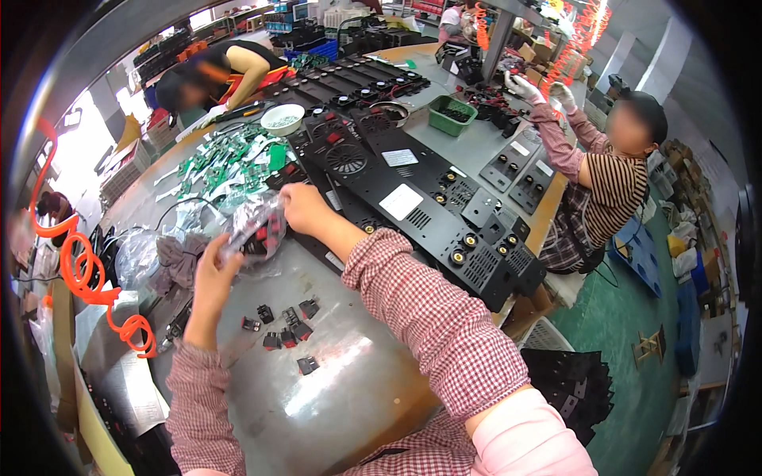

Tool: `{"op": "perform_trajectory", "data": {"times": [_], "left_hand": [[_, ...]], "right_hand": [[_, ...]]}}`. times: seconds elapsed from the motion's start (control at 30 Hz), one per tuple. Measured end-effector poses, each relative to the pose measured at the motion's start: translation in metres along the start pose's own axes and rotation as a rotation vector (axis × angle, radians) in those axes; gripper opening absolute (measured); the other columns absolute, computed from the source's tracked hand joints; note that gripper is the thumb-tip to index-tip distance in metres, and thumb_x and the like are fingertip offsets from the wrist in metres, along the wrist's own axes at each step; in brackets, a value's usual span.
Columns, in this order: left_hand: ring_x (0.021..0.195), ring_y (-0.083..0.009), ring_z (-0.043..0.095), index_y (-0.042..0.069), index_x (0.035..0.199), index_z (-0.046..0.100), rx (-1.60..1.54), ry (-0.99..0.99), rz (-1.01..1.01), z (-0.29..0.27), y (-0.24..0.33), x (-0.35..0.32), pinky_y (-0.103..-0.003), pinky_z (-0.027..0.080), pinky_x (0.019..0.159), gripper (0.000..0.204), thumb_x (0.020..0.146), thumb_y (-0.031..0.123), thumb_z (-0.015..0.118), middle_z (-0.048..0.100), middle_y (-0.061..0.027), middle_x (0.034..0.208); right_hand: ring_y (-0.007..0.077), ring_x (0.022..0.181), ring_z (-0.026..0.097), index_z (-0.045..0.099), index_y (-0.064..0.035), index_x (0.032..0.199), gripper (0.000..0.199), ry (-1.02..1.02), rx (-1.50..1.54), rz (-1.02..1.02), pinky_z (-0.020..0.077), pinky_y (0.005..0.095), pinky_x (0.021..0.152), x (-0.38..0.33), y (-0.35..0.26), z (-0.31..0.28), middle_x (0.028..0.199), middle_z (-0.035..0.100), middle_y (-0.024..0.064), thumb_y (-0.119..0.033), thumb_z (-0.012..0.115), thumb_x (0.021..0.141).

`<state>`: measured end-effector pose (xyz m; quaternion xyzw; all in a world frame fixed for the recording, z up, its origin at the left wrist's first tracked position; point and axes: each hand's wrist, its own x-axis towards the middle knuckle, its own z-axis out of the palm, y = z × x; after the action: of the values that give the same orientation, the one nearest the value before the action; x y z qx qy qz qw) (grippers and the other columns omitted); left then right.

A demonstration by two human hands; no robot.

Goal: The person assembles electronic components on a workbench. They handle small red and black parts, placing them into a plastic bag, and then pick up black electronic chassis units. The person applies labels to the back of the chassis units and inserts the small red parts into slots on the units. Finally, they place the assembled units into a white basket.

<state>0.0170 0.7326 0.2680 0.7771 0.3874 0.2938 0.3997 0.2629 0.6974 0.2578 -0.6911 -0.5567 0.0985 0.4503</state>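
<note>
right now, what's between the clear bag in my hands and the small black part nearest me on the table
In the head view, more small black parts lie on the table between the clear bag and the nearest one.

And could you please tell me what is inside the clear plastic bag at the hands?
Several small black-and-red parts show through the clear plastic bag. Its creases and glare hide the rest, so their number, and anything beneath them, cannot be told.
</note>
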Motion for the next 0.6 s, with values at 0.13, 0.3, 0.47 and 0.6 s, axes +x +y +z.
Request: {"op": "perform_trajectory", "data": {"times": [0.13, 0.3, 0.47, 0.6], "left_hand": [[0.129, -0.033, 0.045, 0.0, 0.151, 0.035, 0.232, 0.132, 0.102, 0.025, -0.026, -0.063, -0.043, 0.033, 0.11, 0.072, 0.093, 0.032, 0.065, 0.05, -0.0195, 0.136], [0.147, -0.0357, 0.026, 0.0, 0.153, 0.029, 0.205, 0.268, 0.171, 0.048, -0.013, -0.118, -0.045, 0.017, 0.121, 0.061, 0.103, 0.033, 0.043, 0.033, -0.0205, 0.157], [0.149, -0.0277, 0.025, 0.0, 0.154, 0.028, -0.544, -0.048, 0.318, 0.107, 0.097, -0.129, -0.041, 0.015, 0.121, 0.061, 0.107, 0.038, 0.029, 0.031, -0.0156, 0.159], [0.149, -0.0212, 0.024, 0.002, 0.156, 0.025, -1.048, -0.209, 0.192, 0.188, 0.185, -0.109, -0.037, 0.014, 0.122, 0.062, 0.109, 0.042, 0.021, 0.031, -0.0108, 0.16]], "right_hand": [[0.0368, 0.1, 0.067, 0.068, 0.0005, 0.113, 0.035, 0.047, -0.063, -0.015, 0.0521, 0.0411, 0.089, -0.032, 0.005, -0.019, 0.107, 0.069, 0.0243, -0.011, 0.067, 0.08], [0.0225, 0.111, 0.062, 0.056, 0.0009, 0.133, 0.044, 0.187, 1.009, 0.409, 0.0488, 0.0335, 0.096, -0.113, -0.074, -0.108, 0.12, 0.065, 0.0151, -0.025, 0.058, 0.098], [0.0311, 0.127, 0.051, 0.043, 0.0025, 0.14, 0.052, 0.734, 1.605, 0.518, 0.0394, 0.0437, 0.112, -0.21, -0.049, -0.171, 0.135, 0.051, 0.0197, -0.033, 0.049, 0.102], [0.0335, 0.13, 0.048, 0.035, 0.0052, 0.145, 0.06, 1.043, 1.717, 0.521, 0.0358, 0.0453, 0.115, -0.247, -0.019, -0.199, 0.137, 0.049, 0.0201, -0.037, 0.041, 0.103]]}}
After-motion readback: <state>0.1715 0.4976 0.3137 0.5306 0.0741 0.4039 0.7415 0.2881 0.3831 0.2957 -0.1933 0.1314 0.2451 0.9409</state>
